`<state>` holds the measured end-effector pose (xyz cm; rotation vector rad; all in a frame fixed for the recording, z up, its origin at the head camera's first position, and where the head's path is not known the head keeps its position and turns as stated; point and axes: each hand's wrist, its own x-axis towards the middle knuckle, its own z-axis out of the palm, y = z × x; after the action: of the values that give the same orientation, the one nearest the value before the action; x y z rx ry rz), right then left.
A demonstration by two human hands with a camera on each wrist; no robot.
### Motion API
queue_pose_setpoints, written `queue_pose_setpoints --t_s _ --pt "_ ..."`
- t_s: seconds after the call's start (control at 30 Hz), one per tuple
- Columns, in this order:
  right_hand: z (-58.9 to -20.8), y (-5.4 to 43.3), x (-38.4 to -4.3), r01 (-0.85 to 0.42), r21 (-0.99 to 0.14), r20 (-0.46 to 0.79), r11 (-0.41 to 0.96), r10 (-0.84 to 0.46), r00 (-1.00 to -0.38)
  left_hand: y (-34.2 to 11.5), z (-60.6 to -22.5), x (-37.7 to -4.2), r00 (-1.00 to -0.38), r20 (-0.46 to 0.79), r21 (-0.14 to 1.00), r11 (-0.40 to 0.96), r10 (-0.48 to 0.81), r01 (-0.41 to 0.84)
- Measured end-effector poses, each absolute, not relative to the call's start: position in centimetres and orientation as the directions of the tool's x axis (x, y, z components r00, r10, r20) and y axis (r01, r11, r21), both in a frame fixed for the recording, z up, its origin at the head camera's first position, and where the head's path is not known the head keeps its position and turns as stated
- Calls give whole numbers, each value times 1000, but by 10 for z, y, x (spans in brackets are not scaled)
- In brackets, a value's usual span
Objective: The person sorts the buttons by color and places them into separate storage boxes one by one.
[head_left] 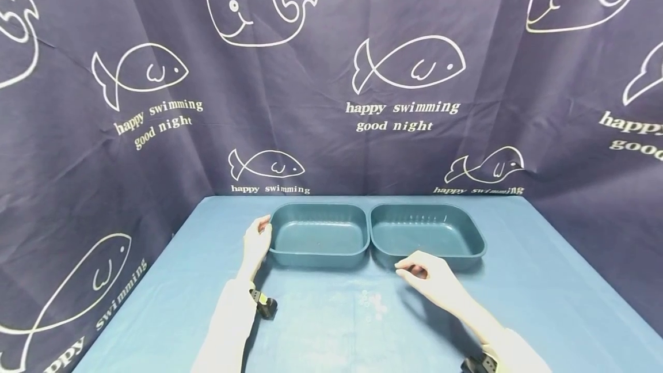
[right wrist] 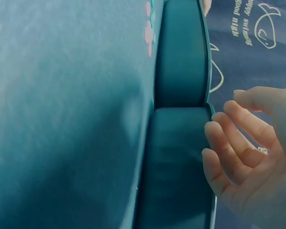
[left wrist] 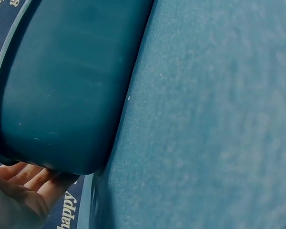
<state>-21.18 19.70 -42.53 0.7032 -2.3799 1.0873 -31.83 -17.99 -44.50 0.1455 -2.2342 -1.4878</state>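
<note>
Two dark teal rectangular bins stand side by side at the back of the table, their near ends meeting. My left hand is at the outer end of the left bin. In the left wrist view its fingers lie along that bin's end wall, fairly straight. In front of the right bin hovers my right hand, fingers loosely bent and nothing in them. The right wrist view has the right hand beside the near rim of the right bin.
A light blue cloth covers the table, with a small pink and white print near the middle. A dark curtain with white fish and whale drawings encloses the back and sides. Each wrist wears a small black camera.
</note>
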Motion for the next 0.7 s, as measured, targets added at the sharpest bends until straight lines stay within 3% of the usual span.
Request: queue_pose_setpoints --t_s 0.37,0.7 --pt "-429 188 -208 -566 -598 484 568 -307 -820 -177 -442 -320 -896 297 907 392 -330 156" --pt "-433 187 -209 -616 -605 436 505 -437 -787 -178 -443 -318 -887 303 904 400 -348 152"
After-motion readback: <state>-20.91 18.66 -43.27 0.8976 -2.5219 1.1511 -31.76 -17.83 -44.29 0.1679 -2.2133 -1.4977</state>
